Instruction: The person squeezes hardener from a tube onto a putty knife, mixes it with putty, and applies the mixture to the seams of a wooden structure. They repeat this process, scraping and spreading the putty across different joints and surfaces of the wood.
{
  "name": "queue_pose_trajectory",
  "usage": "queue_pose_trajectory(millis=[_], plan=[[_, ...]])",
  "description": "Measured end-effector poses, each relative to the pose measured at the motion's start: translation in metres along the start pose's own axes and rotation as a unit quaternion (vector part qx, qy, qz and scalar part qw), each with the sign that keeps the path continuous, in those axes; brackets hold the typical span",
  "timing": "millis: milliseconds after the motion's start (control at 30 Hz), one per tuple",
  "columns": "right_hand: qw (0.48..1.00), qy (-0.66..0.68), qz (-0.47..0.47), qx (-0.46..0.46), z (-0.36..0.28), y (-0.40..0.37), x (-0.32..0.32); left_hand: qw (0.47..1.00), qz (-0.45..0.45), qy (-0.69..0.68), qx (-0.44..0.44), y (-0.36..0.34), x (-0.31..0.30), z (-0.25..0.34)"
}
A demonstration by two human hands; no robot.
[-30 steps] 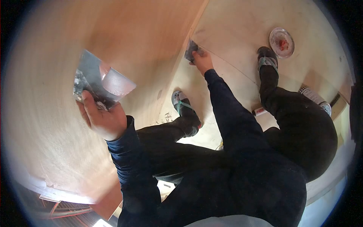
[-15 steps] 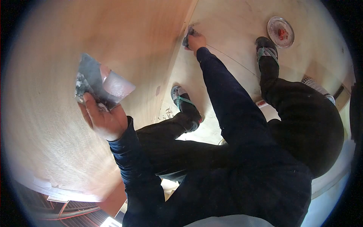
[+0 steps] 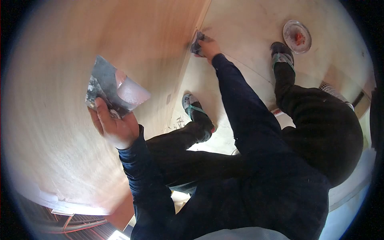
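Note:
My left hand (image 3: 116, 126) is closed on the lower edge of a flat grey plate (image 3: 106, 86), which bears a patch of pinkish paste (image 3: 132, 92) on its right part. Farther up, my right hand (image 3: 209, 49) grips a small dark scraper (image 3: 197, 43). The scraper lies at the seam where the wooden panel (image 3: 156, 52) meets the pale floor (image 3: 240, 36). My fingers partly hide its handle end.
A round metal dish (image 3: 297, 37) with red and whitish residue lies at the upper right, beside one of my feet (image 3: 282, 54). My other foot (image 3: 193, 105) is near the panel. A patterned cylindrical container (image 3: 337, 95) lies behind my right leg.
My right hand and the scraper have moved slightly down along the seam. My left hand and the plate have shifted a little to the right in view.

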State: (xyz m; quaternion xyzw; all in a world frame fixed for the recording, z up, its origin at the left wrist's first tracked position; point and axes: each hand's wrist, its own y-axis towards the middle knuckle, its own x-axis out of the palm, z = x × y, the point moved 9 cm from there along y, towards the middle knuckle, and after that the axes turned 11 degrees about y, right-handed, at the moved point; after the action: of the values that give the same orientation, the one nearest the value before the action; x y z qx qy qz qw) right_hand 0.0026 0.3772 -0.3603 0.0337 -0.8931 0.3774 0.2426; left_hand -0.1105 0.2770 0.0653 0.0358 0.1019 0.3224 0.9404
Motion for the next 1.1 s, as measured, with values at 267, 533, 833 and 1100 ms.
queue_pose_trajectory(millis=[267, 533, 833, 1100], plan=[[0.996, 0.082, 0.03, 0.027, 0.001, -0.003, -0.019, 1.0, -0.019, 0.005, -0.006, 0.003, 0.003, -0.001], [0.951, -0.194, 0.005, -0.24, -0.013, 0.051, -0.015, 1.0, -0.02, 0.015, 0.008, 0.004, 0.003, -0.003], [0.97, -0.155, 0.155, -0.106, -0.046, 0.019, 0.008, 0.995, 0.008, 0.094, 0.017, 0.005, -0.005, 0.004], [0.987, -0.039, -0.011, -0.158, -0.029, -0.025, -0.012, 0.998, -0.017, 0.06, 0.017, 0.0, 0.005, 0.008]])
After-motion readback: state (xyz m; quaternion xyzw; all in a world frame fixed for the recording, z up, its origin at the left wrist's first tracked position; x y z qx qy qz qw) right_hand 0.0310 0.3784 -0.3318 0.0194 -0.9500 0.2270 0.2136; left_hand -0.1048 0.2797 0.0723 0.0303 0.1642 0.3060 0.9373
